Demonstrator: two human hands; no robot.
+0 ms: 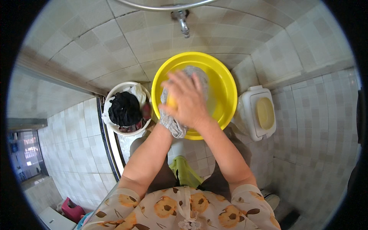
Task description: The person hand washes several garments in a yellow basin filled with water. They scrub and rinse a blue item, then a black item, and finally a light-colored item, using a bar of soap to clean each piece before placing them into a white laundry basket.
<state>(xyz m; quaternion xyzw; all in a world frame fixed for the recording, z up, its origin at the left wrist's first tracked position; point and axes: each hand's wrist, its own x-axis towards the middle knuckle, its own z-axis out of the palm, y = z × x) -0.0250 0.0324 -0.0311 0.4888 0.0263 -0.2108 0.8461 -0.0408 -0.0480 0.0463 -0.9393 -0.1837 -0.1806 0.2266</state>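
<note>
A wide yellow basin [226,90] stands before me, and a wet-looking grey cloth [177,128] is over it. The cloth covers my left hand from the wrist on, so its fingers are hidden. On top of the cloth lies my right hand [186,97], blurred by motion. Under its palm, between thumb and fingers, shows a yellow block [171,102] that looks like a bar of soap. The far part of the cloth reaches into the basin.
Left of the basin is a white tub [132,133] of clothes, a black garment [124,109] on top. At the right stands a white lidded bin [250,100] with a yellowish lid panel. A metal tap [184,28] juts from the tiled wall. A green cloth [184,171] hangs between my knees.
</note>
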